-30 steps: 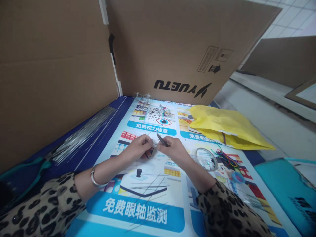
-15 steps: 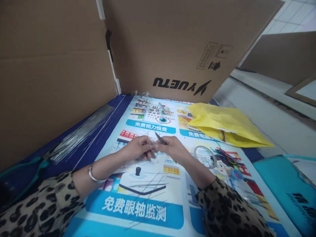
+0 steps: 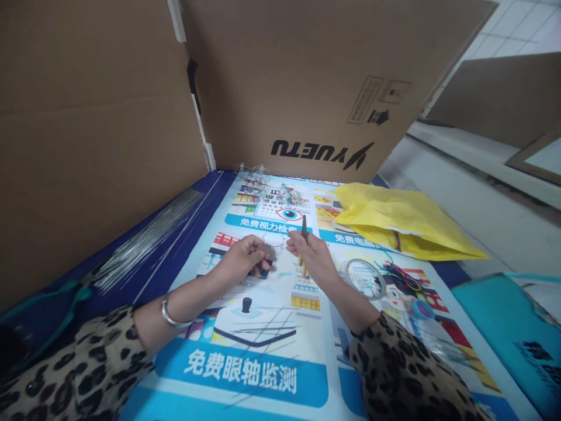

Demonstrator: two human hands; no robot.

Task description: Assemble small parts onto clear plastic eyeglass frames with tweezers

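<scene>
My left hand (image 3: 245, 258) is closed, thumb against fingers, above the printed poster. A thin wire (image 3: 277, 244) runs out from its fingertips and arcs toward my other hand; its exact shape is too fine to make out. My right hand (image 3: 314, 258) is wrapped round small pliers (image 3: 304, 227) with dark jaws pointing up and away and yellow handles showing below the fingers. Its thumb and forefinger sit close to the wire's right end; whether they pinch it I cannot tell. Several loose straight wires (image 3: 263, 330) lie on the poster nearer to me.
A clear tape-like ring (image 3: 366, 279) and coloured cords (image 3: 405, 276) lie right of my right hand. Behind them is a yellow bag (image 3: 407, 222). A bundle of wires (image 3: 144, 242) lies at left. Cardboard panels (image 3: 307, 76) stand behind; tangled wire pieces (image 3: 287, 196) lie before them.
My hands were together and have moved apart, with wire now showing between them. The pliers have swung from leaning left to nearly upright, and their yellow handles have come into view.
</scene>
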